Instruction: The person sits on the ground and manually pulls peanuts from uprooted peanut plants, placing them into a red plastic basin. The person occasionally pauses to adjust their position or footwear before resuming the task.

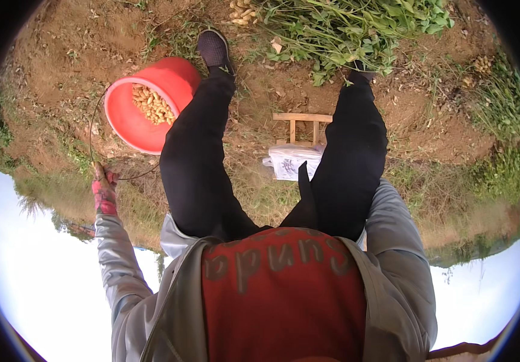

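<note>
My left hand (105, 192), in a red and pink glove, grips the thin wire handle (91, 118) of a red plastic bucket (126, 120). Tipped towards me, the bucket shows unshelled peanuts (152, 105) inside. It lies beside my left leg (196, 149) on bare soil. My right hand is out of view; the right sleeve (393, 217) passes behind my right thigh. Between my legs is a small wooden stool (303, 117) with a white plastic bag (289, 163) on it.
Pulled peanut plants (346, 31) lie in a heap over my right foot. Peanuts (243, 12) lie at the heap's left edge. More plants (500, 99) with a cluster of peanuts (483, 64) are at the far right. Dry grass (264, 190) covers ground around the stool.
</note>
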### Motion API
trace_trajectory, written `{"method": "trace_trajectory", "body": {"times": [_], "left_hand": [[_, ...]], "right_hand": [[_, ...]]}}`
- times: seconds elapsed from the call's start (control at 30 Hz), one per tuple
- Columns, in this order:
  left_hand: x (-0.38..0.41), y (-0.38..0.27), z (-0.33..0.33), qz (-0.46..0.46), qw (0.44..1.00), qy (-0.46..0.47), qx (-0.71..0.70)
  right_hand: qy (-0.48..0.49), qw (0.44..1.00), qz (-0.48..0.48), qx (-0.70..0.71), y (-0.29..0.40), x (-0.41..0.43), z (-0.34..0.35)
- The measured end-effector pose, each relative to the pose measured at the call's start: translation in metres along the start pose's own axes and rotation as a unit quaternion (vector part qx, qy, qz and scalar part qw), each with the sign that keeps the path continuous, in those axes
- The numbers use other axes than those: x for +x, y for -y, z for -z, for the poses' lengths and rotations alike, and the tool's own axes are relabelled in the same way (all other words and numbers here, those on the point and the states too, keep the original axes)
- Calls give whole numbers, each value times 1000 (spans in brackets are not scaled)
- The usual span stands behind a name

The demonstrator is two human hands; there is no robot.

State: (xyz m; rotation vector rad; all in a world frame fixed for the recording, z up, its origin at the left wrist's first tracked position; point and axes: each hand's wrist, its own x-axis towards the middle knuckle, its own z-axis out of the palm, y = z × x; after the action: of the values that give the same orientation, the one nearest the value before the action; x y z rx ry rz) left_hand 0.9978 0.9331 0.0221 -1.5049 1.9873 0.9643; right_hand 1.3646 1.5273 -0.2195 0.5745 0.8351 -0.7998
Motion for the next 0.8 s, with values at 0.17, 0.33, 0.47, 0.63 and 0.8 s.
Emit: {"method": "trace_trajectory", "body": {"times": [0.17, 0.33, 0.47, 0.63, 0.8], "left_hand": [[-13, -27, -39, -4, 998, -64, 16], [-13, -16, -42, -41, 989, -144, -10], [-12, -4, -46, -97, 984, -150, -25], [22, -9, -70, -205, 960, -184, -41], [4, 11, -63, -260, 935, -236, -52]], "right_hand": [[89, 984, -38, 152, 16, 58, -7], [134, 962, -79, 225, -8, 103, -13], [117, 959, -96, 240, -29, 131, 17], [8, 980, -50, 193, -2, 111, 88], [-124, 991, 7, 53, -8, 74, 169]]}}
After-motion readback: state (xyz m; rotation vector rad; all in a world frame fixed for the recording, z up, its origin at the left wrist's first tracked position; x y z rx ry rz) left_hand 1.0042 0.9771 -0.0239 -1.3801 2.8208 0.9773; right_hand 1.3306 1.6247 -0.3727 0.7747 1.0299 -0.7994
